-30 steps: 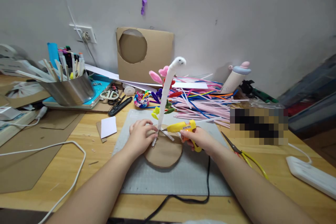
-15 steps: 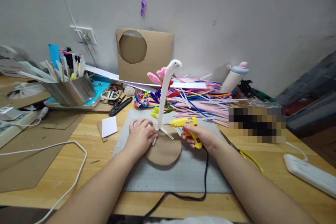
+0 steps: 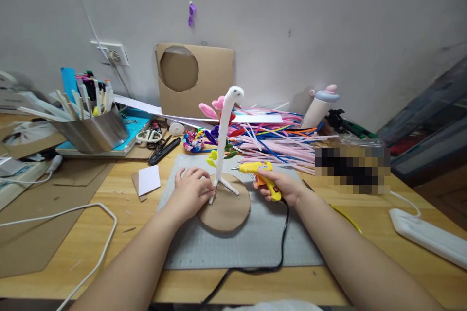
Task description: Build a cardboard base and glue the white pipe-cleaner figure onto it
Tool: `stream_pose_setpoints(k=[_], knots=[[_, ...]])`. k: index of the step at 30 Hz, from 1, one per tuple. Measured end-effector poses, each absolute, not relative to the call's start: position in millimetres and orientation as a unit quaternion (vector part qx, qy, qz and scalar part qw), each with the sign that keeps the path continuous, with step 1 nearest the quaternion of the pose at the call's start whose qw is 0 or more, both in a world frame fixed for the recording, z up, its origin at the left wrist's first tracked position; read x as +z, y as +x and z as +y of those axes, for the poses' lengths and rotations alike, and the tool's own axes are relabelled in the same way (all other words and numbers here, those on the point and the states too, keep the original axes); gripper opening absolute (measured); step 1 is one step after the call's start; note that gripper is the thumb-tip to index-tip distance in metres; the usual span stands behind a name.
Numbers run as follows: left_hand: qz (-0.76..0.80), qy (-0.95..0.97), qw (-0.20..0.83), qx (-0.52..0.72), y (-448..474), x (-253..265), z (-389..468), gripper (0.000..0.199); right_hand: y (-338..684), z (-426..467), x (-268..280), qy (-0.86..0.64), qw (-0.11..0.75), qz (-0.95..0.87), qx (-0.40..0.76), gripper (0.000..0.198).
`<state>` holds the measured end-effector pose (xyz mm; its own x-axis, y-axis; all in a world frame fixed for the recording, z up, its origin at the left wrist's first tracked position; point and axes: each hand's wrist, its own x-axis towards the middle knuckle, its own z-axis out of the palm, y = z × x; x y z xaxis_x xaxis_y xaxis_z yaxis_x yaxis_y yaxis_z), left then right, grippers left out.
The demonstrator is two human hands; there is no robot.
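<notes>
A tall white pipe-cleaner figure (image 3: 222, 141) stands on a round cardboard disc (image 3: 228, 216). Its top bends over and carries small dark dots, and its foot splits into spread legs. Pink, red, purple, green and yellow fuzzy petals show around the stem. My left hand (image 3: 191, 192) is closed at the foot, fingertips against the left leg; the thumb is mostly hidden. In my right hand (image 3: 280, 185) is a yellow glue gun (image 3: 255, 167), fingers wrapped round its handle near the orange trigger. Its nozzle points left, a short gap away from the stem.
Beneath the disc lies a grey cutting mat (image 3: 241, 252), crossed by the black cord (image 3: 255, 269). Pink and blue pipe cleaners (image 3: 277, 148) are heaped behind. A metal tub of sticks (image 3: 97, 131), scissors (image 3: 149, 136) and a white power strip (image 3: 425, 233) sit around.
The glue gun has drawn slightly right, its nozzle now farther from the stem. My left hand stays at the figure's foot. The whole view has shifted a little.
</notes>
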<state>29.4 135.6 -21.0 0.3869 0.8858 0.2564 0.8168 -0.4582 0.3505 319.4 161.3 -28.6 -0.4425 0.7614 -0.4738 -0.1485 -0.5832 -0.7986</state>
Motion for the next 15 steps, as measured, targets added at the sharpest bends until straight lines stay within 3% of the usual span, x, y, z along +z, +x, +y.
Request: stream_pose_setpoints(k=[6, 15], knots=[[0.512, 0.824, 0.083, 0.228, 33, -20, 135, 0.006, 334, 167, -21, -0.475, 0.308, -0.328, 0.756, 0.016], [0.539, 0.796, 0.090, 0.260, 35, -22, 136, 0.013, 328, 169, -27, -0.520, 0.269, -0.383, 0.714, 0.027]])
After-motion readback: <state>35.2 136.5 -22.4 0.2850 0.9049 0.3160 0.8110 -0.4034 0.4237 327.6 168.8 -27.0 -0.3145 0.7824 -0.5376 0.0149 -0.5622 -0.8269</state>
